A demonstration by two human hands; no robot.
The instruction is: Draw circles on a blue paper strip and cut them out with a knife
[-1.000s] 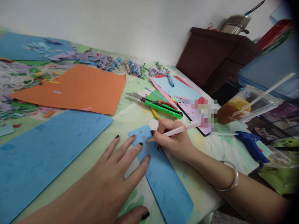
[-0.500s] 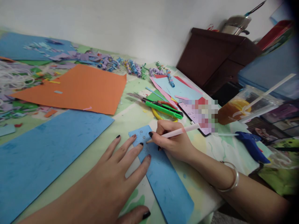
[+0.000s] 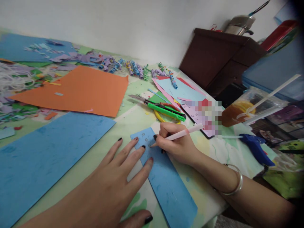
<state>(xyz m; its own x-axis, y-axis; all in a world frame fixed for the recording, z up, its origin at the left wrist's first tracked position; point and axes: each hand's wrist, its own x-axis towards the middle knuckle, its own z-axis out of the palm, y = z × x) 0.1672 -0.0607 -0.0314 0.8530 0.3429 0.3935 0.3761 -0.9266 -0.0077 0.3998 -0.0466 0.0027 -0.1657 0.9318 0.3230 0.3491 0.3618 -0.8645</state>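
Note:
A narrow blue strip of paper [image 3: 169,186] lies slantwise on the patterned tablecloth, with small round marks drawn near its far end. My right hand [image 3: 177,144] is closed around a pale pink pencil [image 3: 184,133], its tip at the strip beside the marks. My left hand [image 3: 116,177] lies flat with fingers spread, its fingertips on the strip's left edge. A larger blue sheet [image 3: 54,158] lies to the left of that hand.
An orange sheet [image 3: 90,91] lies beyond the hands. A green box cutter [image 3: 166,110], scissors [image 3: 139,98] and a phone [image 3: 193,115] are near my right hand. Farther right stand a drink cup [image 3: 237,109] and a blue glue gun [image 3: 257,150]. Paper scraps and curls line the back.
The pencil tip has shifted very slightly on the strip, and my right thumb has moved a little with it. My left hand stays in place.

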